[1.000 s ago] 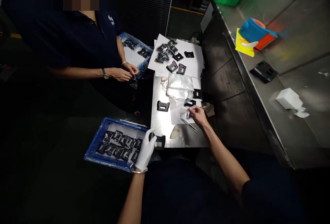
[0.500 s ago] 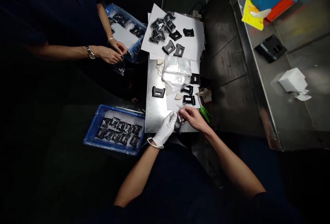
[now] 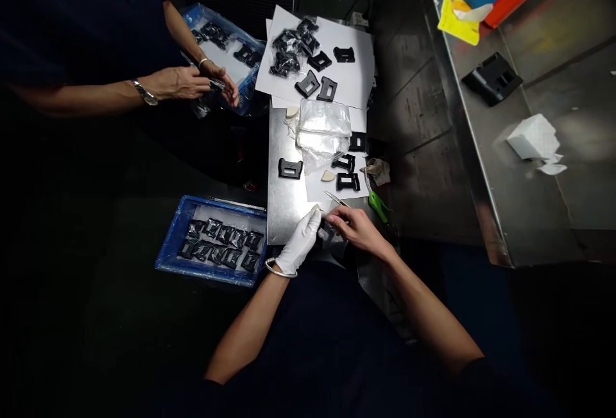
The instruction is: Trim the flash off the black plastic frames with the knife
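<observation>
My left hand (image 3: pixel 299 243) wears a white glove, and its thumb and fingers are pinched together at the table's front edge. A small pale bit shows at its fingertips, too small to name. Bare and closed, my right hand (image 3: pixel 355 230) is close beside it with metal tweezers (image 3: pixel 337 198) held in it, their tips pointing away to the left. A clear plastic bag (image 3: pixel 333 239) hangs below the right fingers; what is inside is hard to see. Just beyond lie black plastic frames (image 3: pixel 347 182) and a beige wedge-shaped piece (image 3: pixel 328 176) on white paper.
A stack of clear bags (image 3: pixel 325 124) lies mid-table, near a lone black frame (image 3: pixel 290 169). Green-handled cutters (image 3: pixel 378 206) lie right. A blue tray (image 3: pixel 166 257) holds bagged parts at left. Across the table a co-worker's hands (image 3: pixel 192 82) handle a bag. A metal ledge (image 3: pixel 486 212) runs along the right.
My hands have drawn slightly apart, and more of the tweezers shows. The bag now hangs under my right hand. The co-worker's hands have shifted left and up. The view has moved slightly.
</observation>
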The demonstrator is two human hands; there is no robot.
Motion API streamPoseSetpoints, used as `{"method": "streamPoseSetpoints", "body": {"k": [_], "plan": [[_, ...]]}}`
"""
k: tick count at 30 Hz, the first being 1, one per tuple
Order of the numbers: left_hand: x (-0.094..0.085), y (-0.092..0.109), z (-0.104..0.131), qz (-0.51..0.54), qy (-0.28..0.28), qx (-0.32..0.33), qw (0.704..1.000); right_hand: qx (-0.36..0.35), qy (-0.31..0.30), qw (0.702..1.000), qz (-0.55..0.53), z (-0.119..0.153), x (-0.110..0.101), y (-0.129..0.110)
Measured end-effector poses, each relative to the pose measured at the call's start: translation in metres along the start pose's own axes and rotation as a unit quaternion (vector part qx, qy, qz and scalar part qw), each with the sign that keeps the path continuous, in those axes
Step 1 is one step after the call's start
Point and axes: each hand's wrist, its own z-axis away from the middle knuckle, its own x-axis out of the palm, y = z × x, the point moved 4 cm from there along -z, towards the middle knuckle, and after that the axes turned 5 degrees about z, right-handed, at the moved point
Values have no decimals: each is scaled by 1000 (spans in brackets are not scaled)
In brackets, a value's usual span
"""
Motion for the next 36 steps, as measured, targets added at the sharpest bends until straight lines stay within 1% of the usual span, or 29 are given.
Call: {"method": "streamPoseSetpoints", "body": {"k": [1, 3, 5, 9, 11, 12, 14, 15, 16, 17, 19, 20, 21, 22, 23, 26, 28, 29, 31, 32, 34, 36], "plan": [[0, 1, 1, -3, -2, -2, 1000, -12, -12, 1000, 11, 1, -2, -3], [0, 3, 3, -16, -8, -6, 1000, -21, -4, 999, 43, 2, -6, -5], [1, 3, 2, -32, -10, -7, 999, -15, 15, 997, 73, 1, -7, -4], [4, -2, -3, -50, -3, 2, 999, -3, 11, 995, 95, -1, -4, -3], [7, -5, -6, -54, -10, 2, 999, 3, -11, 997, 81, 3, -5, -3], [8, -5, -6, -55, -14, 3, 998, 8, -32, 998, 61, 5, -5, -3], [9, -3, -7, -64, -13, 11, 998, 22, -73, 997, -7, 12, -7, 1], [9, -1, -7, -70, -8, 17, 997, 35, -79, 995, -50, 16, -9, 5], [10, 2, -7, -76, -1, 23, 997, 51, -65, 992, -93, 19, -11, 9], [10, 4, -7, -88, 4, 33, 996, 68, -31, 989, -130, 21, -13, 14], [12, 8, -8, -135, 6, 63, 989, 91, 75, 979, -164, 26, -17, 24], [14, 8, -8, -167, 2, 78, 983, 91, 121, 976, -157, 28, -17, 27], [16, 6, -9, -198, -3, 88, 976, 81, 148, 976, -138, 30, -16, 28], [17, 3, -11, -223, -9, 94, 970, 64, 156, 979, -110, 31, -13, 25], [18, -2, -13, -238, -14, 93, 967, 41, 149, 985, -79, 32, -9, 21], [17, -22, -21, -235, -10, 61, 970, -39, 91, 995, 5, 38, 6, 3], [13, -35, -29, -230, 19, 37, 972, -73, 69, 994, 35, 45, 13, -5], [11, -40, -32, -227, 37, 25, 973, -76, 65, 994, 37, 48, 15, -6], [6, -47, -38, -216, 64, 5, 974, -51, 85, 995, 12, 55, 16, 1], [3, -48, -39, -208, 71, -3, 975, -20, 108, 994, -13, 59, 14, 10], [-3, -46, -40, -183, 84, -15, 979, 67, 162, 982, -65, 66, 11, 35], [-13, -38, -38, -144, 102, -23, 984, 147, 209, 962, -96, 72, 10, 60]]}}
